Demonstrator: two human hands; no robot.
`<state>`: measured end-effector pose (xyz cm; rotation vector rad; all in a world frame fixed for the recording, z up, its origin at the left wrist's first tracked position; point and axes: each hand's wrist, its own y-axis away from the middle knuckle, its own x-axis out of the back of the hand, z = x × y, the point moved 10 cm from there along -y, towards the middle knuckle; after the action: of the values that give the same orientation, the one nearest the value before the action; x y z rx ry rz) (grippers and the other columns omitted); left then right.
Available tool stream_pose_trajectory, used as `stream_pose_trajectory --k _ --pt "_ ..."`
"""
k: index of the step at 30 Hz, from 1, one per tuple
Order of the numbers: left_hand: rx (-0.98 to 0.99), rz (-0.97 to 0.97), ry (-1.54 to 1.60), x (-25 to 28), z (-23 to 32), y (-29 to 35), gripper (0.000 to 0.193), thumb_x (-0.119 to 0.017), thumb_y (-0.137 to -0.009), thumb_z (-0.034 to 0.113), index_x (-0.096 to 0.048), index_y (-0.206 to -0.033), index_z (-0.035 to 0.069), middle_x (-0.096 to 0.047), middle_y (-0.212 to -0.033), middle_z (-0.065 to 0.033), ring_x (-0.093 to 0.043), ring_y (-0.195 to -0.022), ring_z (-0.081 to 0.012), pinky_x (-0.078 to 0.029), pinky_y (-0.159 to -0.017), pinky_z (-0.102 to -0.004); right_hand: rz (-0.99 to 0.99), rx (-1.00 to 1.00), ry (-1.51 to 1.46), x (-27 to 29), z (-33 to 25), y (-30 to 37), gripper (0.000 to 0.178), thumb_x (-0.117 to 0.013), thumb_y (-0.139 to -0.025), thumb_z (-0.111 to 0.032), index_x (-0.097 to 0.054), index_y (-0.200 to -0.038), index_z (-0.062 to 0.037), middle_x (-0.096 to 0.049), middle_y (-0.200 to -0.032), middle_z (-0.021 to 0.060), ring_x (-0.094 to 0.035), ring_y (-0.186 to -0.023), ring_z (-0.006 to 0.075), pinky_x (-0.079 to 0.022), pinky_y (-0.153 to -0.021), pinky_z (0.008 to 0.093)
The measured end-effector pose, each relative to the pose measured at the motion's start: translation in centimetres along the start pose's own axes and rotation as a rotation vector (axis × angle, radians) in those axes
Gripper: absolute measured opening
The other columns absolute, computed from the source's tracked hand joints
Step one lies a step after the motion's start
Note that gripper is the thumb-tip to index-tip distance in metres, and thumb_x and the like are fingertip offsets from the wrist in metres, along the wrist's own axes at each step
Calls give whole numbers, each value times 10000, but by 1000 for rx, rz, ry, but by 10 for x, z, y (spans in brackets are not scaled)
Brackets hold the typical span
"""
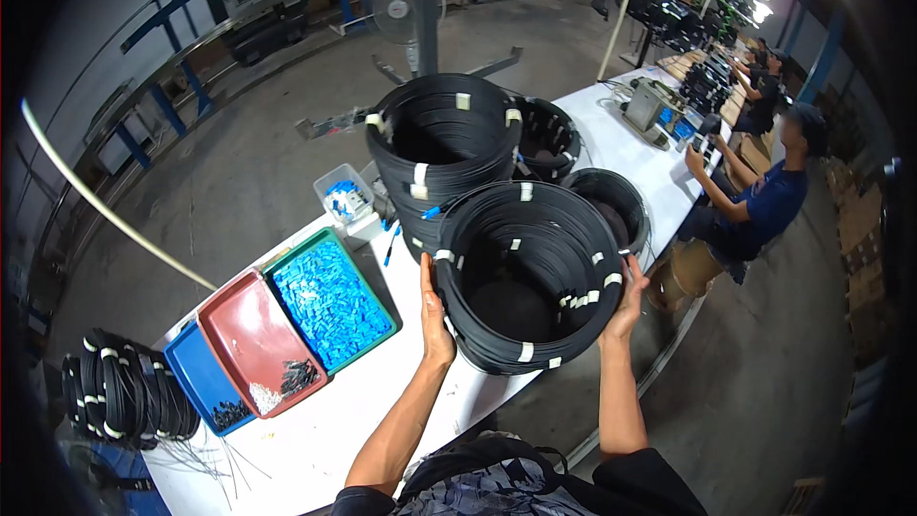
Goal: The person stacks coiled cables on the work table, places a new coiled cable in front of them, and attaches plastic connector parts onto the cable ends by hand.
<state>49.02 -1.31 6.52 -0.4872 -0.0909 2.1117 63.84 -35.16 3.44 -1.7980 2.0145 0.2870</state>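
A tall ring-shaped stack of black coiled cable (492,229), bound with white tape pieces, is held between my two hands. My left hand (437,320) presses flat against its left side, fingers pointing up and away. On the opposite side my right hand (626,306) grips the outer wall, fingers partly hidden behind it. The held coils tilt slightly toward me, and their hollow middle is dark. Just behind stands another high coil stack (420,172) with similar white tape. Whether the held stack touches the table is hard to tell.
On the white table (382,420) sit a green tray (390,323) of small blue pieces, a red tray (234,325), a blue tray (196,373) and a clear box (330,186). More coils (119,392) lie far left. A co-worker (774,182) sits at right.
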Motion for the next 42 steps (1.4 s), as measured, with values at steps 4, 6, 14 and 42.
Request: stream_pose_trajectory --k 4,6,14,42 --pt "38 16 -174 67 5 34 942 -245 -1003 737 -154 -1628 39 -174 -1687 -179 -208 -1545 -337 -131 -1254 -441 334 -304 -27 46 56 54 595 -426 -1037 -463 -430 -1507 -99 -471 -1524 100 -425 -1396 251 -298 -1169 429" --pt "101 91 -283 119 6 67 944 -235 -1005 737 -165 -1625 29 -198 -1680 -191 -214 -1544 -344 -135 -1251 -448 454 -555 71 72 77 111 656 -448 -1021 -569 -413 -1541 -171 -414 -1595 54 -332 -1492 251 -241 -1199 472" --pt "464 921 -257 341 -1 338 569 -464 -1084 357 -360 -1579 98 -447 -1565 -154 -622 -1223 -235 -478 -973 -367 -361 -1172 445 17 191 292 232 -674 -957 -265 -582 -1147 -169 -631 -1021 19 -562 -834 186 -451 -726 375" --pt "-264 1378 -718 803 539 420 534 -611 -982 194 -493 -1446 -46 -627 -1385 -177 -583 -1292 -237 -415 -1099 -347 -1838 -927 -298 -855 85 938 281 -629 -997 -165 -564 -1198 19 -668 -1012 118 -648 -808 175 -524 -714 295"
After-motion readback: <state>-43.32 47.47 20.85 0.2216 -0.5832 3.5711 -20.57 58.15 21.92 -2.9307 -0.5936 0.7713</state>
